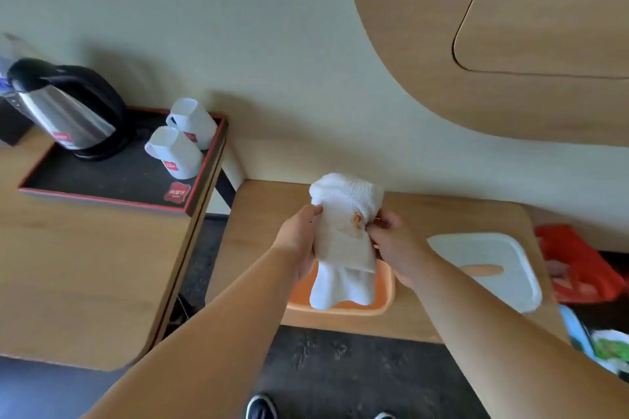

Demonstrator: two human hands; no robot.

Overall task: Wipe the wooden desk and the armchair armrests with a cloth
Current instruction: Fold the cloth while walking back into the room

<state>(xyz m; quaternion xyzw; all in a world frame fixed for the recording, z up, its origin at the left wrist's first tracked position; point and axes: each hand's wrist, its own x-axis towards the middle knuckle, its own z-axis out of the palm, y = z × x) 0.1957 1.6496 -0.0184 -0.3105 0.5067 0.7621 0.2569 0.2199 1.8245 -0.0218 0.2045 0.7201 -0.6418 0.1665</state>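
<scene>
Head view: cloth (343, 211) over orange bin (386, 284); white lid (486, 253) beside, on desk (258, 214).

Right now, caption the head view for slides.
Left hand and right hand hold a white cloth over an orange tub on the desk, lid alongside.

Single head view, wide-angle, edges bowed. Looks forward and steeply down over desk (258, 214) to wall (238, 44). Close: left hand (299, 238), right hand (394, 248), cloth (343, 235) mid-frame. Forearms enter from below. Shoes (262, 408) at bottom edge.
</scene>
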